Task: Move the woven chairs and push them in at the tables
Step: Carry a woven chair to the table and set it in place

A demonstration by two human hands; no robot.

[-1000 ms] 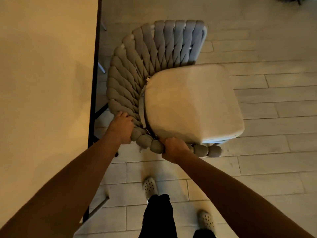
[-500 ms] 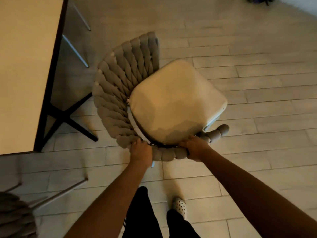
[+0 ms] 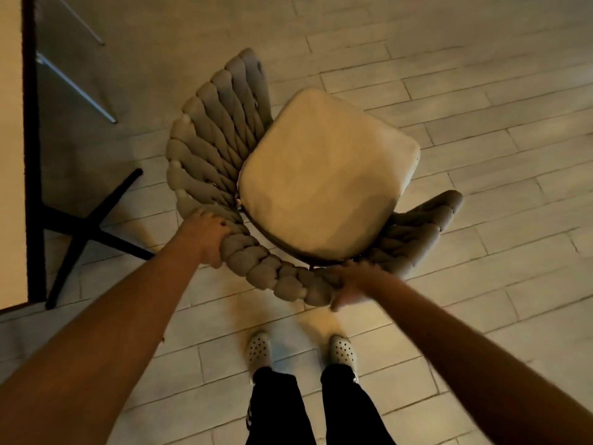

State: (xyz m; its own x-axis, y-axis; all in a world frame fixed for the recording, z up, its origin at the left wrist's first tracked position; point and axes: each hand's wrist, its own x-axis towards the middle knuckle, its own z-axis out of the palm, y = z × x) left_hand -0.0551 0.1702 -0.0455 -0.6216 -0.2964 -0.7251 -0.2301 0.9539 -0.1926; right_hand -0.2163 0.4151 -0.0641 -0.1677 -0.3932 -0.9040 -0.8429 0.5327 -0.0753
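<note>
A woven chair (image 3: 211, 155) with a thick braided grey back and a pale seat cushion (image 3: 324, 175) stands on the floor right in front of me, its back curving toward me. My left hand (image 3: 208, 234) grips the braided rim at its near left. My right hand (image 3: 353, 281) grips the same rim at its near right, fingers over the top and thumb beneath, a little blurred. The table (image 3: 11, 149) shows only as a pale strip with a dark edge along the far left, apart from the chair.
Black crossed table legs (image 3: 86, 232) spread on the floor between the table and the chair. Thin metal legs (image 3: 77, 88) of another piece stand at the upper left. My two feet in pale perforated shoes (image 3: 258, 348) stand just behind the chair. Plank flooring extends to the right.
The chair has swung away from the table and turned, its open side now facing up and right. Both hands kept hold of the braided rim. The table has slid toward the left edge of view.
</note>
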